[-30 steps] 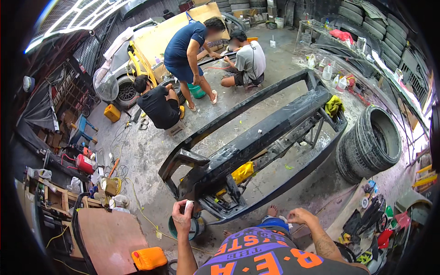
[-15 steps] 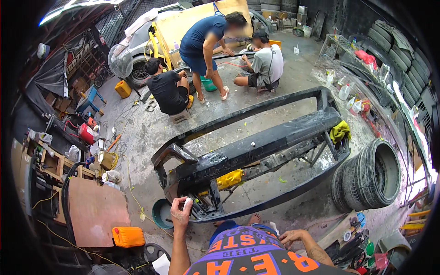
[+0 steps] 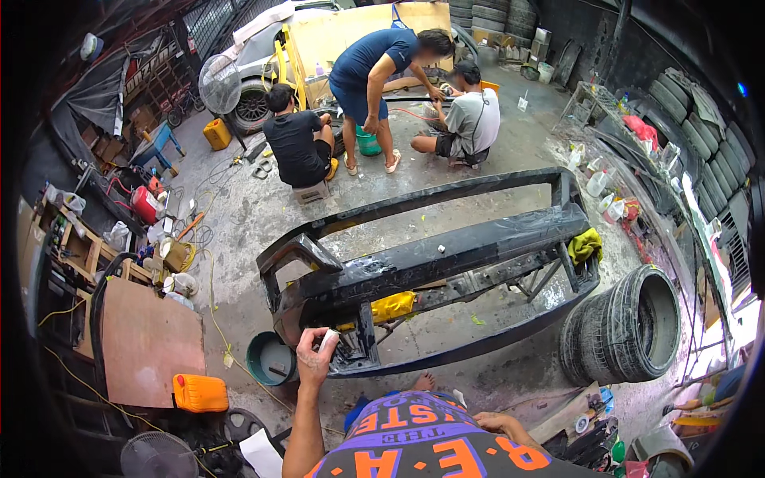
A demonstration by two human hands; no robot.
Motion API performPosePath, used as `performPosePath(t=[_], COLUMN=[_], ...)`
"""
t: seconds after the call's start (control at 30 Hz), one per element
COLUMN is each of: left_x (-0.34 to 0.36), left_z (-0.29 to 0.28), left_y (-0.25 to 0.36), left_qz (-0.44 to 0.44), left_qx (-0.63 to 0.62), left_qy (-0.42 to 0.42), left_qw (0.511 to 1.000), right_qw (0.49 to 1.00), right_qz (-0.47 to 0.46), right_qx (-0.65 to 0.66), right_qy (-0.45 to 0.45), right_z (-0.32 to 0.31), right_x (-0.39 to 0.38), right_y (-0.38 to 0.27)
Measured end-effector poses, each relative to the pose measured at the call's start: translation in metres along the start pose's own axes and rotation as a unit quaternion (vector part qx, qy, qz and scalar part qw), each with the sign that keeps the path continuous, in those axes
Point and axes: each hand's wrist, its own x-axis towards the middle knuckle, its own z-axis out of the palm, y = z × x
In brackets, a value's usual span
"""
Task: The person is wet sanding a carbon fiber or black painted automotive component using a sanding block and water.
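Left hand (image 3: pixel 313 356): its grip pinches a white bit (image 3: pixel 328 340); I can't tell if it touches the bumper.
Bumper (image 3: pixel 478 245): big and black, toward 2 o'clock from that grip; its long way runs from about 8:30 to 2:30.
Nearer: left hand.
Right hand (image 3: pixel 500 424): by the shirt (image 3: pixel 422 446); can't tell if its grip is closed.
Writing: big orange letters on the shirt.

Dark fisheye rim (image 3: pixel 17 159) — right-hand glare (image 3: pixel 743 328), 1 blue flare (image 3: pixel 742 89)
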Motion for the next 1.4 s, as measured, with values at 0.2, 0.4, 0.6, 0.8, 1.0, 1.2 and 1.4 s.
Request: performPosePath(t=[0.2, 0.4, 0.6, 0.8, 1.0, 1.2, 1.4], left_x=[-0.02, -0.052, -0.081, -0.075, -0.019, 0.025, 0.036], left_z=[-0.049, -0.121, -0.174, -0.187, -0.137, -0.11, -0.109], left_y=[-0.026, -0.078, -0.119, -0.12, -0.06, -0.006, -0.007], left_qz=[0.006, -0.011, -0.066, -0.072, -0.009, -0.096, -0.135], left_qx=[-0.008, -0.009, -0.035, -0.031, -0.116, -0.326, -0.264], left_qy=[0.025, 0.05, 0.071, 0.047, -0.029, -0.078, -0.065], left_qw=[1.0, 0.999, 0.995, 0.996, 0.993, 0.937, 0.953], right_qw=[0.994, 0.988, 0.993, 0.887, 0.794, 0.742, 0.766], right_qz=[-0.011, 0.024, -0.032, -0.235, -0.498, -0.609, -0.577], right_qx=[-0.094, -0.136, -0.098, -0.295, -0.314, -0.274, -0.281], right_qy=[0.062, -0.063, 0.053, 0.265, 0.153, 0.056, 0.009], right_z=[0.033, 0.053, 0.12, 0.164, 0.287, 0.329, 0.318], right_x=[-0.02, 0.0, 0.014, 0.024, 0.079, 0.083, 0.103], right_y=[-0.025, -0.022, -0.044, -0.154, -0.32, -0.424, -0.456])
